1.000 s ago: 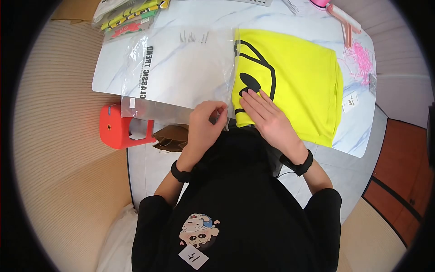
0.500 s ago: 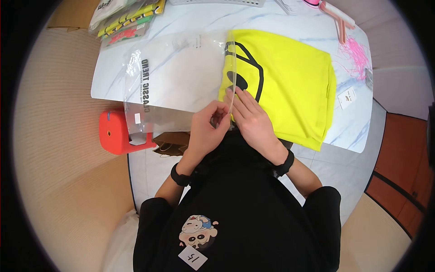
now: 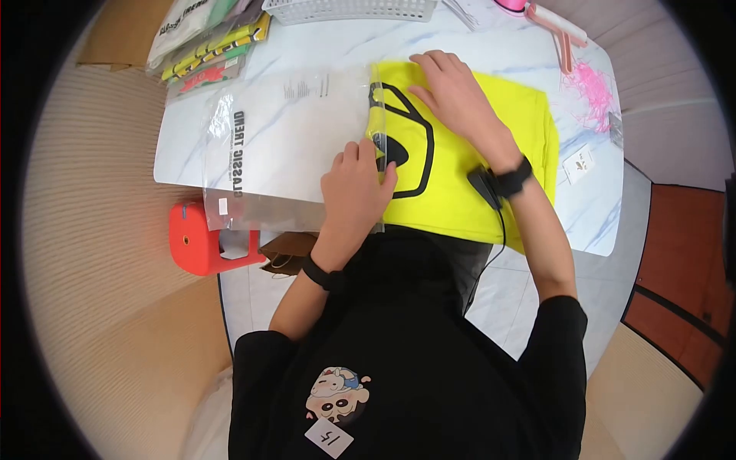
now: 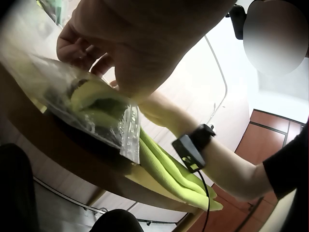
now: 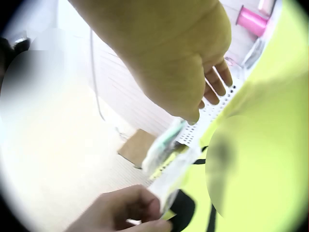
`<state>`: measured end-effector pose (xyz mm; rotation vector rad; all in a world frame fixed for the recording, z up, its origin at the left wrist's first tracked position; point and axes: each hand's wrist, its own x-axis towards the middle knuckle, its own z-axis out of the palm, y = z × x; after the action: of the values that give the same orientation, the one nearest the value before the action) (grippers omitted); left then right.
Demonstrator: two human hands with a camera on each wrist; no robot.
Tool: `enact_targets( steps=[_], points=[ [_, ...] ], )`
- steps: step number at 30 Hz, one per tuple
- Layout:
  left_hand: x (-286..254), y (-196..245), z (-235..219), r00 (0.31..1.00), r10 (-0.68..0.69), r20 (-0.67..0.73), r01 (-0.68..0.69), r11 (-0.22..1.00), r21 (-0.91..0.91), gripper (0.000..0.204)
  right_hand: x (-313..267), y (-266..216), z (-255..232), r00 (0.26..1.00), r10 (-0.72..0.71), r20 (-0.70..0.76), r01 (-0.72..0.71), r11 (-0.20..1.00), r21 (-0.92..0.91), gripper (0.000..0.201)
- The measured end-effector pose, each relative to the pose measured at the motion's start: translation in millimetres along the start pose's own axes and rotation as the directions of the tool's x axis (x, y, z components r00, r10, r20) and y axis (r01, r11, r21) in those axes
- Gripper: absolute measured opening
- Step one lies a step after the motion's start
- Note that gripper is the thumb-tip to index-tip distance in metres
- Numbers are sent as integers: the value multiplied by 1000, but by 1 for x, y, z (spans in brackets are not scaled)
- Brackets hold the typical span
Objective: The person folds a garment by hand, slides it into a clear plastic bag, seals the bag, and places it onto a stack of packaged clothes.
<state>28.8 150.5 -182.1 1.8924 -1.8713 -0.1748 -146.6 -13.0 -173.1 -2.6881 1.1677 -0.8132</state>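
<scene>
Yellow shirt (image 3: 475, 146) lies folded on the table (image 3: 337, 46), its 9 o'clock edge already tucked into the mouth of the clear bag (image 3: 291, 146). Left hand (image 3: 354, 188) pinches the bag's open lip at the shirt's 7 o'clock corner, fingers curled on the plastic. Right hand (image 3: 456, 96) lies flat on the shirt's 12 o'clock edge, fingers straight and together, just pressing.

Stuff that could go sideways, I reckon: the bag mouth looks barely wider than the fold, so the far corner may snag and bunch up. If the left pinch slips, the thin film could crumple or slide off the table toward 6 o'clock. Pushing with only one flat palm could also skew the fold.
</scene>
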Motion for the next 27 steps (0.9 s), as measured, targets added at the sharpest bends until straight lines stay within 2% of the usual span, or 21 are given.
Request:
enact_targets(
  steps=[1, 2, 4, 5, 6, 7, 8, 10, 12, 13, 14, 15, 18, 19, 20, 21, 23, 24, 25, 26, 27],
  points=[
    [2, 1, 3, 1000, 2, -9, -2, 1000, 0, 24, 9, 14, 17, 1000, -9, -7, 9, 996, -88, 32],
    [3, 2, 5, 1000, 8, 3, -8, 1000, -6, 20, 15, 22, 25, 1000, -18, -10, 17, 996, -89, 32],
    [7, -1, 7, 1000, 4, 6, -4, 1000, -9, 16, 30, 27, 36, 990, -61, 125, 77, 988, -130, 37],
    [9, -3, 7, 991, 65, -119, -72, 996, -55, 13, 34, 28, 35, 989, -71, 126, 87, 988, -127, 37],
    [11, -6, 7, 963, 116, -243, -143, 985, -93, 9, 37, 29, 33, 958, -46, 284, 13, 993, 117, 37],
    [13, -10, 6, 964, 106, -244, -133, 987, -95, 9, 43, 23, 26, 896, -58, 440, -105, 936, 336, 37],
    [11, -13, 6, 958, 132, -254, -179, 968, -175, 8, 49, 13, 15, 882, -136, 452, -89, 892, 444, 35],
    [9, -13, 10, 956, 152, -252, -218, 941, -258, 7, 54, 17, 26, 908, -105, 405, -111, 873, 475, 34],
    [5, -11, 11, 940, 314, -133, -337, 916, -219, 8, 56, 25, 40, 934, -70, 350, -125, 854, 506, 33],
    [1, -10, 10, 941, 313, -131, -335, 916, -221, 8, 54, 24, 50, 949, 6, 314, -179, 831, 527, 31],
    [-6, -10, 9, 946, 317, -64, -323, 910, -261, 9, 52, 23, 59, 956, 83, 280, -231, 802, 551, 30],
    [-10, -11, 8, 947, 321, 3, -305, 904, -301, 10, 49, 24, 63, 955, 82, 286, -234, 800, 552, 30],
    [-14, -15, 6, 949, 314, 21, -294, 909, -296, 13, 56, 1, 38, 951, 61, 304, -240, 765, 598, 28],
    [-14, -14, 6, 950, 312, 23, -292, 909, -297, 13, 61, -4, 32, 950, 0, 312, -166, 845, 508, 28],
    [-14, -13, 5, 954, 300, 11, -284, 915, -285, 15, 63, -8, 29, 944, -65, 325, -79, 908, 412, 28],
    [-14, -11, 2, 958, 285, -2, -275, 922, -271, 17, 66, -8, 31, 943, -72, 325, -75, 906, 416, 28],
    [-17, -3, -13, 960, 277, -50, -280, 922, -266, 18, 69, 3, 42, 899, -1, 439, -154, 936, 316, 32],
    [-22, 1, -17, 958, 272, -95, -288, 919, -269, 19, 67, 8, 48, 896, -8, 445, -150, 935, 320, 32],
    [-38, -4, -17, 960, 262, -96, -279, 922, -268, 19, 64, 17, 56, 936, 33, 350, -163, 923, 349, 34],
    [-64, -17, -16, 967, 116, -225, -193, 913, -359, 17, 60, 23, 61, 964, 80, 255, -176, 908, 381, 35],
    [-89, -31, -14, 942, -46, -332, -116, 884, -453, 14, 58, 29, 64, 961, 75, 265, -178, 904, 389, 35]
  ],
)
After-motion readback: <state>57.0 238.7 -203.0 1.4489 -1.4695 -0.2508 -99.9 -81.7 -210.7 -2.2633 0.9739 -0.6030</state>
